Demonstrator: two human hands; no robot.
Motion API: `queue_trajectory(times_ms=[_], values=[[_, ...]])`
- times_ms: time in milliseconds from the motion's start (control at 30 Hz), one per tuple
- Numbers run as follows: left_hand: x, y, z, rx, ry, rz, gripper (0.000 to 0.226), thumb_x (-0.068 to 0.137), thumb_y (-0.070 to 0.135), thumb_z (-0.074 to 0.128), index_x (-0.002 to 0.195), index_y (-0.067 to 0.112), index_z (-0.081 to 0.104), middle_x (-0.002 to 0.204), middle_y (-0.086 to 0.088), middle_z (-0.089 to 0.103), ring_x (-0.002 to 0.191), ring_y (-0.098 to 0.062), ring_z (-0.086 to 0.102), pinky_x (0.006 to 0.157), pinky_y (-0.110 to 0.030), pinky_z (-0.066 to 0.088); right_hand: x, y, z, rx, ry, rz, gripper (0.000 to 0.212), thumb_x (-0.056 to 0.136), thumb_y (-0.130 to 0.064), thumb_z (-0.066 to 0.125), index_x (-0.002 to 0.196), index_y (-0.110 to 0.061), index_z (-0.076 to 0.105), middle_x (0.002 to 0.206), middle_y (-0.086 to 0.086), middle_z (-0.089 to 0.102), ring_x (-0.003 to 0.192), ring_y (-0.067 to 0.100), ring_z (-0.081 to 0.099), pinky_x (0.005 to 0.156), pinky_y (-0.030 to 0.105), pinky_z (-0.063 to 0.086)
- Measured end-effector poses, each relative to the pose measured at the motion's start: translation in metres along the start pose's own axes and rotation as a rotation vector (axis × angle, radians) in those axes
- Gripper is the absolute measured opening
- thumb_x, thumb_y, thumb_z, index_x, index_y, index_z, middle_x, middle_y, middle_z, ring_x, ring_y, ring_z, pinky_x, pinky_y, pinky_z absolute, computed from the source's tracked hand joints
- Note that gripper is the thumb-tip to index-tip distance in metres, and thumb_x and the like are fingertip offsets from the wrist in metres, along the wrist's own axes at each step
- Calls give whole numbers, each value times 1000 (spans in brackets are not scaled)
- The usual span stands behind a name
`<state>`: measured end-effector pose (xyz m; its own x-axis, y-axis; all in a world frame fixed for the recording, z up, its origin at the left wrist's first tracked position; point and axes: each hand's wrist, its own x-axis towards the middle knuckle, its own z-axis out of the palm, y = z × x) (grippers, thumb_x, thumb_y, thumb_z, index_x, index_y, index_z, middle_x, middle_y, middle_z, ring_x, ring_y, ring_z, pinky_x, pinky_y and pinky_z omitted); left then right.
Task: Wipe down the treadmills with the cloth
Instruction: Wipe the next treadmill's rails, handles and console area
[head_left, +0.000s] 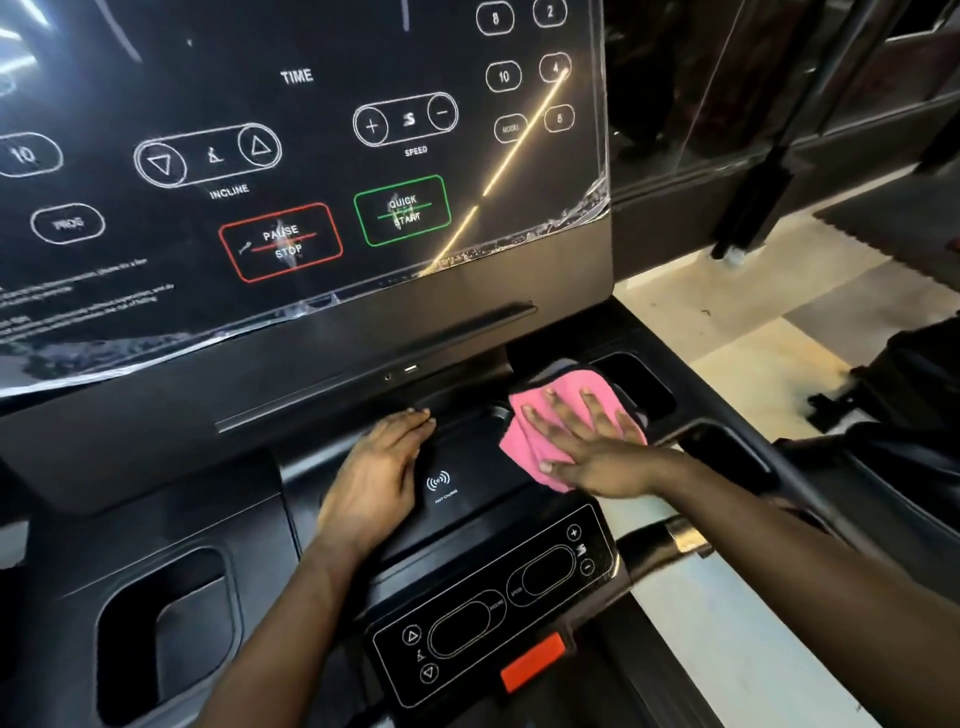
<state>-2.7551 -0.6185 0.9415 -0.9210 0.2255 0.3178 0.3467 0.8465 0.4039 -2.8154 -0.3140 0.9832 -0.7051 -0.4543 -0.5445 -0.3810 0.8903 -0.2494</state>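
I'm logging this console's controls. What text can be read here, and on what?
"TIME": treadmill console, top.
"SPEED": below plus-minus key.
"INCLINE": below arrow key.
"QUICK START": green box.
"PAUSE STOP": red box.
"8", "2", "10", "4", "6": round keys.
"FAST CHARGE": charging pad.
Oval keys' labels: unclear.
Small print, lower left: too blurred.

The treadmill console (156, 493) is black, with a flat central tray (467, 457) marked with a wireless-charge symbol. A pink cloth (566, 382) lies on the tray's right edge and overlaps the rim of the right-hand recess (644, 384). The right hand (587, 447) presses flat on the cloth, fingers spread. The left hand (379, 478) rests flat on the tray's left part, fingers straight, tips at the ledge (311, 395) under the display. A cup holder (166, 623) sits at lower left. Below the tray lies a control panel (493, 613), with a red tab (532, 660) at its lower edge.
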Motion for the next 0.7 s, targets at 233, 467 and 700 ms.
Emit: queue_trajectory(times_ms=[233, 467, 700], values=[[-4, 0, -2, -15, -4, -40, 59, 80, -16, 55, 133, 8, 64, 138, -5, 62, 134, -21, 51, 120, -30, 28, 35, -35, -25, 127, 79, 161, 74, 103, -63, 31, 153, -51, -22, 158, -15, -39, 147, 35, -36, 118, 64, -15], [-7, 2, -6, -42, 20, -36, 59, 76, -17, 54, 129, 7, 67, 132, -5, 65, 130, -21, 53, 117, -33, 34, 9, -18, -14, -15, -109, 15, 71, 102, -66, 31, 145, -62, -26, 155, -17, -42, 143, 30, -41, 115, 63, -17], [-2, 0, -6, -23, -1, 6, 58, 74, -16, 55, 126, 5, 67, 130, -6, 66, 127, -25, 54, 115, -29, 35, 46, -37, -29, 71, 102, 150, 71, 102, -67, 25, 152, -52, -23, 158, -16, -39, 147, 31, -37, 119, 62, -14]])
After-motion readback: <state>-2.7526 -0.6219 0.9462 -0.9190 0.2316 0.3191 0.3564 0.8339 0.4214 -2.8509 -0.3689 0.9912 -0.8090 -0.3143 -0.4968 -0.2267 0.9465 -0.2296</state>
